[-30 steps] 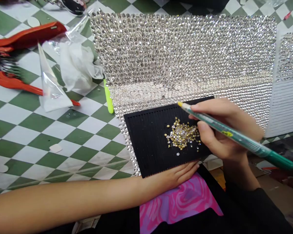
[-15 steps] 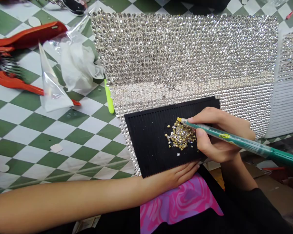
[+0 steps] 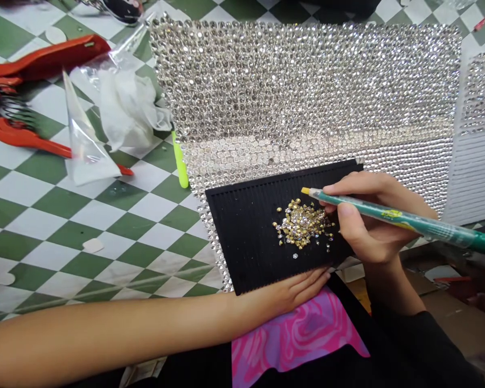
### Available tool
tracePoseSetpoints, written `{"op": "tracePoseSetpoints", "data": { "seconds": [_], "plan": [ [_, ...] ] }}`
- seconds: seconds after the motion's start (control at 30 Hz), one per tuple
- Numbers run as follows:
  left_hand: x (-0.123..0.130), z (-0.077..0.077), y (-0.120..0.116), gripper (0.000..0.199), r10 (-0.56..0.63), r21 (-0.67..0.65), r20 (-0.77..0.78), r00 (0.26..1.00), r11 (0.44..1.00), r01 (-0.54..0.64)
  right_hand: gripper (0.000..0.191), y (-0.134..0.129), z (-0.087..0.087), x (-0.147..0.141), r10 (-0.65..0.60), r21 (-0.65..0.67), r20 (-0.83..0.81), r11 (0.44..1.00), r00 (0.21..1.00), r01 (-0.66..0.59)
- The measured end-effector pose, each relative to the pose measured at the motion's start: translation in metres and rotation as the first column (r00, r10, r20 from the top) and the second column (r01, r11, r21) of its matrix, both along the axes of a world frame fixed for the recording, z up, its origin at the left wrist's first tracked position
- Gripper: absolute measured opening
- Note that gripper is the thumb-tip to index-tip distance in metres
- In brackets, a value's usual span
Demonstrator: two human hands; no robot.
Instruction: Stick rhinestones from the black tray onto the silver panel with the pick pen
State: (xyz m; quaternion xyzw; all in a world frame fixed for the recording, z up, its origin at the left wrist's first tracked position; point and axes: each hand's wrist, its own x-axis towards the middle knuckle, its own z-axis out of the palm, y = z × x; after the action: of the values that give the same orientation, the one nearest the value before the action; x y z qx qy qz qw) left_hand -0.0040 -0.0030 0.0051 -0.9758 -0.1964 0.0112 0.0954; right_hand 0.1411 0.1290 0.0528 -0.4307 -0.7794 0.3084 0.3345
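The black tray point(image 3: 250, 231), ridged and rectangular, serves as the landmark; it lies tilted in the view, overlapping the near part of a rhinestone-covered sheet point(image 3: 307, 81). A loose pile of small gold-backed stones point(image 3: 303, 223) sits on the tray, right of its middle, with a few stones scattered around the pile. The right hand point(image 3: 380, 215), over the right end of the tray, is closed on a green pen point(image 3: 412, 222), pinched between thumb and fingers; the pen's yellow tip is above the tray, just beyond the pile and apart from it. The left hand point(image 3: 286, 293) is open along the near edge of the tray, palm down, with fingers extended and close together; its thumb cannot be seen. Nearer than the tray, a pink and purple patterned cloth point(image 3: 299, 334) lies below the left hand. To the left of and beyond the tray, on the green-and-white checked table point(image 3: 117, 221), are a yellow-green stick point(image 3: 180, 164), a crumpled white wrapping point(image 3: 125, 108), a clear plastic cone point(image 3: 87, 151) and a red-handled tool point(image 3: 64, 54), partly covered by the cone. Right of the tray, a white ridged sheet point(image 3: 475, 178) bears stones on its far part.
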Motion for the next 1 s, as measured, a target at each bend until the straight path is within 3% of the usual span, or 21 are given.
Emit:
{"op": "tracePoseSetpoints", "data": {
  "seconds": [0.2, 0.27, 0.47, 0.63, 0.83, 1.0],
  "plan": [
    [0.001, -0.005, -0.003, 0.061, -0.022, 0.032, 0.012, 1.000, 0.999, 0.022, 0.015, 0.016, -0.003, -0.006, -0.255, 0.022, -0.111, 0.966, 0.961, 0.259],
    [0.000, -0.005, -0.003, 0.060, -0.026, 0.028, -0.001, 1.000, 0.999, 0.026, 0.012, 0.026, -0.008, -0.004, -0.282, 0.065, -0.144, 0.954, 0.949, 0.293],
    [0.001, -0.006, -0.005, 0.060, 0.000, 0.001, 0.051, 0.999, 1.000, 0.000, 0.014, 0.041, -0.019, 0.001, -0.223, 0.100, -0.114, 0.967, 0.968, 0.234],
    [0.000, -0.004, -0.005, 0.060, 0.012, -0.012, 0.015, 1.000, 1.000, -0.012, 0.015, 0.038, -0.018, 0.001, -0.225, 0.075, -0.040, 0.971, 0.973, 0.228],
    [0.001, -0.005, -0.003, 0.058, 0.030, -0.049, 0.084, 0.996, 0.998, -0.026, 0.017, 0.039, -0.017, 0.003, -0.215, 0.032, 0.020, 0.976, 0.976, 0.214],
    [0.000, -0.004, -0.003, 0.061, -0.022, 0.013, -0.004, 1.000, 1.000, 0.022, 0.017, 0.037, -0.018, 0.002, -0.239, 0.049, -0.036, 0.969, 0.970, 0.241]
  ]
}}
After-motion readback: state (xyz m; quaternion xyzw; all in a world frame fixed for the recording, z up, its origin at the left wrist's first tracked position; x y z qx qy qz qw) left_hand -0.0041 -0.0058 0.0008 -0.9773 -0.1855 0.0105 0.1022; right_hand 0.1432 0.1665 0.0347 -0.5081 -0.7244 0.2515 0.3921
